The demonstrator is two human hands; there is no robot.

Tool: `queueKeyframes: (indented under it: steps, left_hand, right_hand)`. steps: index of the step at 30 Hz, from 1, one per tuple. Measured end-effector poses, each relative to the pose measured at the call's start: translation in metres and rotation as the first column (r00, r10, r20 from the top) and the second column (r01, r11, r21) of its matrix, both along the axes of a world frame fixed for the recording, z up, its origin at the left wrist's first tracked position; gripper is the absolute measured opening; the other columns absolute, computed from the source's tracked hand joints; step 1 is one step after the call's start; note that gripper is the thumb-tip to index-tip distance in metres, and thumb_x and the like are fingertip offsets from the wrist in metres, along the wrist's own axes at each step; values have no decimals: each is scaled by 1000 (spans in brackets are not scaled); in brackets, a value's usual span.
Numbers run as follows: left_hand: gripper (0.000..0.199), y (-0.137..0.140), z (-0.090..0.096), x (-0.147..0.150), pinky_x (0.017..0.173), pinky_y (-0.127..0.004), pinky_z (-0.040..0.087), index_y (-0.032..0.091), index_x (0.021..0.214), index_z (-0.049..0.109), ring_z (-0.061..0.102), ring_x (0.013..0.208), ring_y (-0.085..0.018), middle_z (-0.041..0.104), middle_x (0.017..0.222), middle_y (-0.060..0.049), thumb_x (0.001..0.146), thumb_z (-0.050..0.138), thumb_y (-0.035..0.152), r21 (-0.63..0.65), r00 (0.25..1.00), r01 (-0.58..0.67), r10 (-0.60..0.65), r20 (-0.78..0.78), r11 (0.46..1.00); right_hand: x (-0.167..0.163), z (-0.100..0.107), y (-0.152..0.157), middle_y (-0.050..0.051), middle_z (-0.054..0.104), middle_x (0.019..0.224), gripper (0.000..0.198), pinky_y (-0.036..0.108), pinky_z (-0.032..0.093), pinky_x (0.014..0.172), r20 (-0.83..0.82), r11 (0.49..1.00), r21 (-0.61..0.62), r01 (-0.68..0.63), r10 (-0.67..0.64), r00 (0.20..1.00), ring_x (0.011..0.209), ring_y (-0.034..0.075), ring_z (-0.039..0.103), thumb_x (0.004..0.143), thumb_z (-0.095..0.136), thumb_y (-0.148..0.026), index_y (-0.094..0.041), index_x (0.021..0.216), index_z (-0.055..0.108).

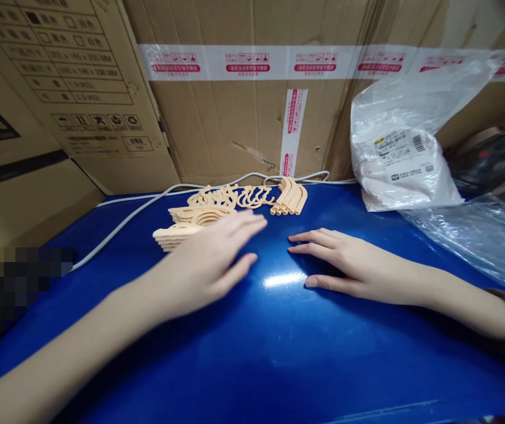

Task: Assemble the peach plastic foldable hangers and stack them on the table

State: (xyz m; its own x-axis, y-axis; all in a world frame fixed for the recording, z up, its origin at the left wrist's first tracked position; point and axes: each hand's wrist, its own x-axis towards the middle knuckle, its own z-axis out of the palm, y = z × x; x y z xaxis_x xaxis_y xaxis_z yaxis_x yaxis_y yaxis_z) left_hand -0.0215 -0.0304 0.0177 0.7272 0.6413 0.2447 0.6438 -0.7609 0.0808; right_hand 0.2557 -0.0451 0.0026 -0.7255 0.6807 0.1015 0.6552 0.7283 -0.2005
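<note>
My left hand (217, 253) hovers palm down over the blue table, thumb apart from the fingers and nothing held. It partly hides a stack of flat beige plastic pieces (172, 234) just beyond it. Behind that stack lie more flat beige pieces with curved edges (181, 214). A row of beige plastic hooks (252, 196) rests farther back. To their right is a bundle of curved beige arms (294, 197) with hollow-looking ends. My right hand (340, 259) is open at the right, fingers spread low over the tabletop, holding nothing.
Tall cardboard boxes (234, 123) wall off the back and left. A white cable (146, 200) runs along the back and down the left edge. At the right stand a clear plastic bag with a label (393, 182) and a loose plastic sheet (477, 235) on the blue table (279, 359).
</note>
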Motion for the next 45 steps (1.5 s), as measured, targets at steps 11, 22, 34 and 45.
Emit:
queueKeyframes:
  steps: [11,22,34,45]
  left_hand:
    - [49,-6,-24,12,110,-43,37,18,141,42,42,133,-26,44,146,-11,98,37,40,-143,992,114,-120,-31,983]
    - [50,-7,-23,12,111,-41,36,16,142,40,41,134,-25,43,147,-11,98,35,40,-151,991,99,-111,-71,984]
    - [49,-7,-24,13,111,-39,35,14,141,42,40,134,-24,44,146,-11,99,35,38,-140,991,109,-119,-65,984]
    - [51,-8,-23,12,112,-40,33,13,142,40,38,135,-23,42,148,-10,99,33,39,-150,989,97,-112,-97,984]
  right_hand:
    - [0,0,0,13,50,137,52,48,42,102,-21,1000,10,-3,3,1000,121,27,50,91,50,-49,-21,135,51]
    - [-5,15,14,12,59,126,44,44,43,96,29,988,156,-8,3,1000,111,26,56,94,46,-47,-17,125,58]
    - [-57,26,98,12,63,100,29,36,38,83,212,868,497,4,-126,969,97,26,55,94,48,-30,-13,103,70]
    - [-99,9,129,17,64,105,28,35,35,84,253,835,550,32,-203,946,102,27,54,94,49,-26,-8,99,69]
